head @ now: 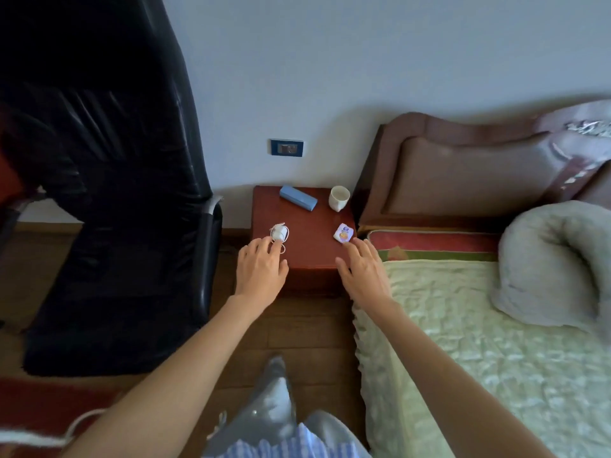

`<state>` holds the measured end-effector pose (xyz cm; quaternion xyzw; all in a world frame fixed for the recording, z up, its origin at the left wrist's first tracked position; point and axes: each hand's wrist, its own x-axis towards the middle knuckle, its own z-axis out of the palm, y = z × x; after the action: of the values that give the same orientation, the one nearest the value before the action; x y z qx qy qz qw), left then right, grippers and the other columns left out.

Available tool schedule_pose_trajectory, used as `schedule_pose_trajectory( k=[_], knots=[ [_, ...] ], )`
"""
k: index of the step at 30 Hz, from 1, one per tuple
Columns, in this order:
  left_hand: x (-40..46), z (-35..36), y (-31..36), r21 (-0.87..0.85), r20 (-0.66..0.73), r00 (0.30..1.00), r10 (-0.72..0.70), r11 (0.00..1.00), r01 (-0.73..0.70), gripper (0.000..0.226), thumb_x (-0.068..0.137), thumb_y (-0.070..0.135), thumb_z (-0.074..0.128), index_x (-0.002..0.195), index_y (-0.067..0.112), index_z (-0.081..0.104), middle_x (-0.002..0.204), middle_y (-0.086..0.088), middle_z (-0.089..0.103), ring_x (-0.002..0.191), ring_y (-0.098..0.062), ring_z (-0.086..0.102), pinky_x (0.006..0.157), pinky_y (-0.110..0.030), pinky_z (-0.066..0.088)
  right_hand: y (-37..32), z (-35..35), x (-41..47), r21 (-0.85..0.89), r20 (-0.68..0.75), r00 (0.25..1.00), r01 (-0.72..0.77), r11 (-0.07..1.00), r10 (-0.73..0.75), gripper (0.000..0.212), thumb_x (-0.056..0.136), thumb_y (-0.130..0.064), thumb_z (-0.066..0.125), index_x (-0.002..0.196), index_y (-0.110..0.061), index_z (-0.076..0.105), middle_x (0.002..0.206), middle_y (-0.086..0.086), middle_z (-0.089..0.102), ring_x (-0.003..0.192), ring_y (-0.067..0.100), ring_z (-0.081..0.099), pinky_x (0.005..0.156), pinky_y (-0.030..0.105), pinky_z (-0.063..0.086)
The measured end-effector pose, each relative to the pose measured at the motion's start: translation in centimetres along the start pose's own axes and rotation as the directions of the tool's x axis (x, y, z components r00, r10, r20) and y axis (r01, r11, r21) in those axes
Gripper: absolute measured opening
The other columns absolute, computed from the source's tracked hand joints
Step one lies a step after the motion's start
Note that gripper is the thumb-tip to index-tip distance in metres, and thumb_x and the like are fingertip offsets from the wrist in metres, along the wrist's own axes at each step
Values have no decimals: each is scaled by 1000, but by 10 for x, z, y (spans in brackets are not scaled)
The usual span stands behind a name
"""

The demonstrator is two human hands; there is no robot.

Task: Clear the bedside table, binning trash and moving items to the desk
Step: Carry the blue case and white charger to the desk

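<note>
Bedside table (307, 256) between chair (109, 193) (left) and bed (463, 325), cup (339, 198) at its back-right corner

Bare table (307, 239) middle lies between charger (279, 232) and packet (344, 233).

Glossy wood bedside table (307, 239), black shiny leather chair (132, 180), quilted cloth bedspread (463, 342)

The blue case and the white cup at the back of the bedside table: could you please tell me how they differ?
The blue case is long and flat, lying on its side at an angle; the white cup is short, round and stands upright. The blue case looks closed, while the white cup is open at the top, its pale inside showing. The blue case sits nearer the table's middle; the white cup is at the corner by the bed. Both rest on the bedside table, beyond both hands.
</note>
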<state>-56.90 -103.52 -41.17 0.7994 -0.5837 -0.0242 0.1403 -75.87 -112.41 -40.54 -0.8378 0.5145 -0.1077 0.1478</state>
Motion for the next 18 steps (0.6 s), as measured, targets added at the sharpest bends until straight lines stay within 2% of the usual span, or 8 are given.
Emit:
schedule_pose_trajectory(
  k=[3,7,13,16,18],
  knots=[
    [46,6,-17,0,10,999,38,999,-38,41,83,21,66,120,5,59,116,-14,63,106,-29,59,90,-44,47,-2,10,43,29,-30,999,-15,999,16,42,91,-26,54,125,-2,58,127,21,59,125,40,49,109,47,36],
    [91,18,-35,-20,56,998,41,999,-40,42,82,19,68,120,6,59,116,-14,63,108,-30,59,90,-45,47,2,25,80,50,14,997,-81,996,80,40,89,-20,62,124,0,58,127,23,58,127,41,47,109,46,35],
    [156,55,-59,20,125,992,-19,1000,16,43,86,25,63,124,6,57,123,-14,60,115,-29,55,95,-45,45,24,56,149,70,112,989,-101,992,93,45,90,-34,47,119,-3,61,121,18,61,119,38,53,103,47,42],
    [186,71,-64,31,148,985,-87,996,83,43,87,26,61,124,6,57,123,-15,60,115,-30,55,95,-45,45,31,67,191,99,149,986,-95,991,80,38,91,-23,59,123,-1,60,131,21,56,128,38,46,108,47,36],
    [205,83,-66,35,173,977,-122,992,118,44,87,27,60,126,6,56,126,-14,59,117,-29,53,97,-44,44,36,74,217,113,181,981,-86,990,65,39,92,-21,59,126,-2,58,136,20,53,134,37,41,112,44,30]
  ],
)
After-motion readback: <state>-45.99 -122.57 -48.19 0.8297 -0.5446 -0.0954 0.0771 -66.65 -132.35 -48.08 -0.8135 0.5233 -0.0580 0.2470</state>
